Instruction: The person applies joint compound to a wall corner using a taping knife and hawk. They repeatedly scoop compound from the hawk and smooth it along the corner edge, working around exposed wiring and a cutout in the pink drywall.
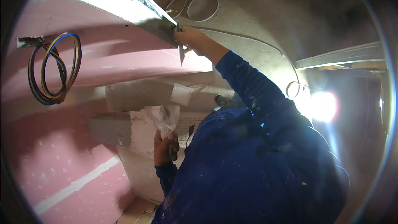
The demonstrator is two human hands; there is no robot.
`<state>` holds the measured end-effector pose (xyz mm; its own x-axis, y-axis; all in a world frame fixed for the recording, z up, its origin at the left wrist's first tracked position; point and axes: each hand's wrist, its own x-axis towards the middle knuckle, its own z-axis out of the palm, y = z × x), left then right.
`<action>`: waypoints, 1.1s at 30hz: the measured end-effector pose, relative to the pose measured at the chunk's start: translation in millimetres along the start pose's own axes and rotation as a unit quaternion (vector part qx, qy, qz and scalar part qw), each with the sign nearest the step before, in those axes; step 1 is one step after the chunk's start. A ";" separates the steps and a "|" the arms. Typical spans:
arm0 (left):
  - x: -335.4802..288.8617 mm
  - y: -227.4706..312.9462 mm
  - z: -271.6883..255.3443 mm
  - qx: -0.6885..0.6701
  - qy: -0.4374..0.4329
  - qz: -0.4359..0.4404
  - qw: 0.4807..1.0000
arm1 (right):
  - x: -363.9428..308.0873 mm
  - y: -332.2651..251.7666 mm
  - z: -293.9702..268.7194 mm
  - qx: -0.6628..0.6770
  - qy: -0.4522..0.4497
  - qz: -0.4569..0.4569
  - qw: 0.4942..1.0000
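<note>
My left hand point(166, 146) is wrapped round the dark handle of a wide putty knife point(163, 120), whose blade is smeared with pale filler. It stands upright in front of my chest. Raised up high, my right hand point(194, 40) grips a smaller putty knife point(181, 54) by its handle, and the metal blade points down. That hand is at the end of a long edge strip point(153, 25) running along pink plasterboard point(103, 37). Whether the blade touches the board, I cannot tell.
A loop of coloured cables point(62, 68) hangs from a hole in the pink board at left. A bright lamp point(324, 106) shines at right. White cable point(203, 6) lies coiled across the grey ceiling surface. Lower left, a pale filled joint point(78, 184) crosses another pink panel.
</note>
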<state>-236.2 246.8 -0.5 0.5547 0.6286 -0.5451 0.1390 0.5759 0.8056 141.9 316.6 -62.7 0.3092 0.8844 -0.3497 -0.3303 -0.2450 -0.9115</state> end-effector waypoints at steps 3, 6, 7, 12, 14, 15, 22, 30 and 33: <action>6.1 1.0 -2.1 0.022 -0.027 0.006 0.999 | -4.3 -9.5 -5.9 0.004 -0.030 -0.098 0.995; 8.6 6.7 -1.6 0.052 -0.003 0.017 0.998 | -11.0 10.1 -30.9 -0.041 -0.013 -0.190 0.981; 8.3 9.5 -2.0 0.036 -0.004 0.011 0.999 | -12.4 21.8 -41.2 -0.055 -0.009 -0.228 0.972; 5.9 15.1 0.8 0.020 -0.020 0.026 0.999 | 6.1 90.1 -59.6 0.124 0.034 -0.055 0.990; 4.4 13.4 2.0 0.024 0.005 0.004 1.000 | 20.2 100.5 -53.2 0.021 0.015 -0.132 0.991; 3.3 11.9 2.1 0.035 0.011 0.004 0.999 | 25.7 100.6 -48.0 0.009 0.004 -0.144 0.989; 1.2 4.8 -2.0 0.007 -0.002 -0.002 1.000 | 22.3 50.8 -31.1 -0.083 0.016 -0.238 0.968; 3.2 8.9 -5.6 0.024 -0.031 0.015 0.999 | 12.4 83.3 -40.3 0.161 0.041 0.013 0.986; 3.3 8.8 -6.5 0.015 -0.020 0.014 1.000 | 15.2 78.0 -31.2 0.137 0.031 -0.005 0.990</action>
<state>-238.5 257.3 3.3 0.5911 0.6225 -0.5130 0.1468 0.5423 0.8273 148.7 298.5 -145.9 0.3641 0.8582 -0.3619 -0.5540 -0.1128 -0.8248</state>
